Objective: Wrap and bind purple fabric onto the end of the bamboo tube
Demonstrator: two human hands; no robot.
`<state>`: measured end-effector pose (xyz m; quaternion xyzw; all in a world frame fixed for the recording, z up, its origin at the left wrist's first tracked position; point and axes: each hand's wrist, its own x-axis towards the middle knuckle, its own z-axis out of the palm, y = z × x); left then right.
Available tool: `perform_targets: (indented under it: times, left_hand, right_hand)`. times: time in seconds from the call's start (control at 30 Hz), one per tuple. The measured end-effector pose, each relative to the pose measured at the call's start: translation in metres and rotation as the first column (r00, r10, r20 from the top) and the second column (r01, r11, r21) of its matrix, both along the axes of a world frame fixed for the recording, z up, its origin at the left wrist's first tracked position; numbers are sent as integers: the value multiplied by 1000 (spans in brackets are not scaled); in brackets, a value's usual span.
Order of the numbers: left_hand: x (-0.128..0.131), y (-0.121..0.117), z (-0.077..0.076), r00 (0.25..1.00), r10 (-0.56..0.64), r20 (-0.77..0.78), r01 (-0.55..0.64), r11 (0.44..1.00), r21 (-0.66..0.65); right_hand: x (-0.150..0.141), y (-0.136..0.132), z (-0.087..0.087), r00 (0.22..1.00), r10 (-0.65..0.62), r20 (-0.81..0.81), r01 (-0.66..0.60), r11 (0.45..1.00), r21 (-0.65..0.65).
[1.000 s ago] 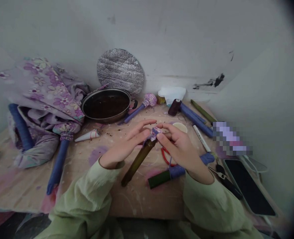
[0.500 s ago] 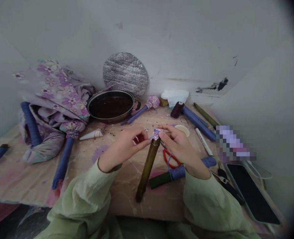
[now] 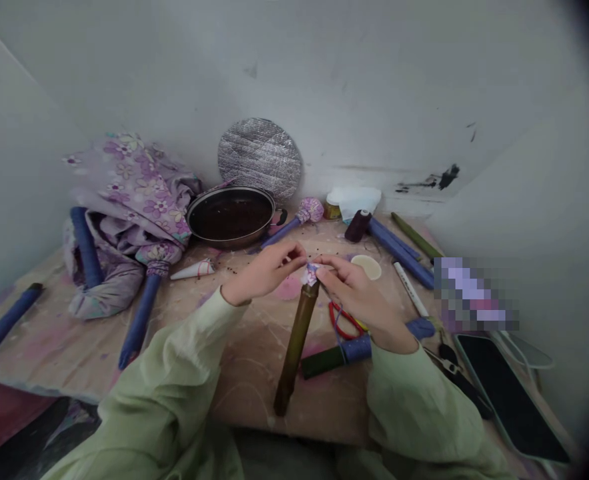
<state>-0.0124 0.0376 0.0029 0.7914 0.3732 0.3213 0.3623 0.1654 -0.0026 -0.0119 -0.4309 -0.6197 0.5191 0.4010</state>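
Head view, near to far: left hand (image 3: 264, 270) and right hand (image 3: 357, 297), both closed in a tight pinch from either side on a floral fabric scrap (image 3: 311, 274), gathered close at the top of a dark bamboo tube (image 3: 297, 350). The tube tilts down toward the near side. Just below right hand: red loop (image 3: 342, 321), blue-wrapped bamboo tube (image 3: 357, 350). Far: thread spool (image 3: 358, 225), dark pan (image 3: 230, 217), quilted foil mat (image 3: 259, 160) against the wall (image 3: 374, 87).
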Motion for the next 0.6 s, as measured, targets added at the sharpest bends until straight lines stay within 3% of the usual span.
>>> perform_targets:
  times: [0.07, 0.13, 0.2, 0.3, 0.47, 0.6]
  left_hand:
    - [0, 1, -11, 997, -10, 78, 16, 997, -77]
    - [-2, -3, -20, 981, 60, 184, -38, 992, -124]
    - [-5, -11, -26, 939, 121, 321, -80, 987, -137]
    - [-9, -24, -27, 882, 117, 457, -73, 991, -113]
    - [-12, -36, -14, 935, -5, 355, 40, 995, -89]
    - [-14, -28, -7, 963, -56, 264, 118, 967, -226]
  right_hand:
    - [-1, 1, -4, 1000, 14, -24, -14, 1000, -24]
    - [-3, 2, -7, 999, -12, -46, 10, 999, -44]
    - [-4, 2, -9, 997, -48, -52, 45, 997, -61]
    - [-6, 1, -9, 998, -48, -50, 44, 996, -79]
    - [-9, -2, -5, 997, 68, -39, -71, 994, -83]
    - [-11, -5, -4, 988, 156, -10, -156, 981, -116]
